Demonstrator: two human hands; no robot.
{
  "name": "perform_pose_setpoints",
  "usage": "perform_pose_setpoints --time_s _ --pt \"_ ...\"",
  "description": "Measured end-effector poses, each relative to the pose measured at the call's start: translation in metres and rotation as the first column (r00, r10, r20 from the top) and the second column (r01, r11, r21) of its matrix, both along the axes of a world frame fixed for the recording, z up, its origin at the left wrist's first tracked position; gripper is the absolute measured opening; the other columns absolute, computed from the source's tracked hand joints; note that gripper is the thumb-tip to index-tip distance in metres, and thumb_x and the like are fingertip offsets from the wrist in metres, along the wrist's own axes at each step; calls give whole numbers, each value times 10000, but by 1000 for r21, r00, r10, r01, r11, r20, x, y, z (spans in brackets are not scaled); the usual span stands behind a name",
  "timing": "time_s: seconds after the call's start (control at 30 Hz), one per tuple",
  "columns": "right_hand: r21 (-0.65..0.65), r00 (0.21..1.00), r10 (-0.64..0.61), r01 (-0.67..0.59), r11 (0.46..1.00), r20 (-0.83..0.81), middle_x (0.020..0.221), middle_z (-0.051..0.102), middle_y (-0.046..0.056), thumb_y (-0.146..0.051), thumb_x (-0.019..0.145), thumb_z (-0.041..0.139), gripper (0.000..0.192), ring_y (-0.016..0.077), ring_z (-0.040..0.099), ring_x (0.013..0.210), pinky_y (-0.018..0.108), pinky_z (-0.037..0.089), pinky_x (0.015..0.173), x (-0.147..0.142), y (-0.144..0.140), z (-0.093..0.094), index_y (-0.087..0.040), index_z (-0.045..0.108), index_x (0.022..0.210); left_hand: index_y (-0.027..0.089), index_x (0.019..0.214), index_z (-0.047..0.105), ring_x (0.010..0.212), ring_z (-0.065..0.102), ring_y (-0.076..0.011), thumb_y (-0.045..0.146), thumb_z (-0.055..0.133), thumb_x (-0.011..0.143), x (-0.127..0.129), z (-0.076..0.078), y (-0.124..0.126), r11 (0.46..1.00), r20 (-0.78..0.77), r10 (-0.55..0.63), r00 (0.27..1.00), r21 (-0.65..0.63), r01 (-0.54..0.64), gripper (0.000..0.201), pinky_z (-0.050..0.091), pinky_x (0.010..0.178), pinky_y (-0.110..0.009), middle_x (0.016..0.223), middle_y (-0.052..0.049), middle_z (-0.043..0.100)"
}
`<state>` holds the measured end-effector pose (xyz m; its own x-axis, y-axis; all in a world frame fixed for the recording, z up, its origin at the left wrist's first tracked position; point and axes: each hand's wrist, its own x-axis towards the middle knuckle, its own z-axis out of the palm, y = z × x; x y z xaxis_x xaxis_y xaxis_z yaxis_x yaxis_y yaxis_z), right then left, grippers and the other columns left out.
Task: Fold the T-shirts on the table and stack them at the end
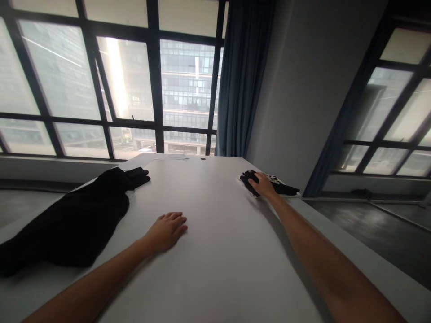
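Observation:
My left hand (166,231) is spread palm down over the white table (208,273), with nothing in it. To its left lies a black garment (77,215), laid out loosely across the table's left side. My right hand (263,185) reaches far forward and rests on a small folded black garment (280,188) with white and yellowish patterning. Its thumb and index finger are apart on top of the cloth; the other fingers are partly hidden. This folded piece sits at the table's right edge.
Thin pale sheets (168,157) lie at the table's far end, near a small dark round spot (203,159). Beyond stand large framed windows (128,80), a blue curtain (240,80) and a grey pillar (303,89). Grey floor (367,224) shows at the right.

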<state>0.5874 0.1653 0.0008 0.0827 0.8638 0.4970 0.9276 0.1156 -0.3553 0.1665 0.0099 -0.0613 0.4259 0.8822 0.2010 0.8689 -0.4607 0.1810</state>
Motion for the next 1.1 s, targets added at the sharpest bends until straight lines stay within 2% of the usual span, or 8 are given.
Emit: perform_pose_setpoints --time_s 0.13,0.27,0.43,0.57,0.7,0.8,0.87,1.1 --pt "62 951 299 -295 954 -76 1452 473 181 -345 862 626 509 288 416 1359 416 295 1158 -41 -40 3 -105 579 1308 255 1280 615 1315 483 -280 491 328 979 1 2 -2 1000 -11 -8 1000 6 8 478 369 1081 -476 1413 -92 563" --pt "-13 728 606 -643 766 -322 1395 562 112 -413 892 574 532 252 557 1238 418 453 1038 -73 -78 0 -202 540 1379 224 1254 627 1241 530 -297 498 332 969 9 10 -4 1000 -37 2 999 6 -2 493 413 1024 -465 1358 -112 595" --pt "-336 949 314 -305 891 -29 1345 594 157 -335 819 679 534 287 564 1219 394 425 1047 -67 -95 -12 -149 599 1314 224 1406 501 1267 506 -349 545 507 866 28 22 -6 997 -54 68 996 -37 -70 629 388 1036 -507 1406 -144 552" --pt "-385 965 142 -47 922 220 1300 606 179 -392 898 573 411 307 564 1201 409 451 984 -66 -103 -31 -145 645 1218 228 1464 426 1294 490 -341 547 537 842 47 21 -5 994 -3 40 999 -98 -40 708 381 1061 -494 1425 -144 535" --pt "-293 958 279 -247 923 72 1105 697 125 -297 860 601 260 255 647 1030 334 487 900 -75 -110 -35 -150 706 1047 263 1346 555 1197 564 -304 457 613 807 60 17 -1 1000 112 18 994 -13 -17 576 436 1011 -428 1300 -96 628" --pt "-180 823 486 -547 817 -296 1081 720 78 -337 845 621 345 227 669 973 318 519 864 -73 -109 -30 -156 680 1132 258 1172 658 1068 631 -261 323 643 767 51 20 5 999 199 6 980 32 -12 410 478 942 -367 1148 -54 690" --pt "-90 757 494 -580 810 -429 1143 707 86 -357 867 595 422 222 665 1016 337 520 895 -67 -106 -30 -161 631 1240 247 1068 691 981 652 -239 272 627 762 37 26 11 994 266 37 963 94 -64 314 497 895 -346 1058 -42 698" --pt "-343 932 362 -333 878 22 1262 656 90 -199 774 697 451 245 592 1167 342 427 1020 -59 -107 -40 -200 659 1223 209 884 686 913 619 -221 323 585 802 -8 48 23 898 434 108 894 342 -275 173 515 842 -334 951 -56 649"
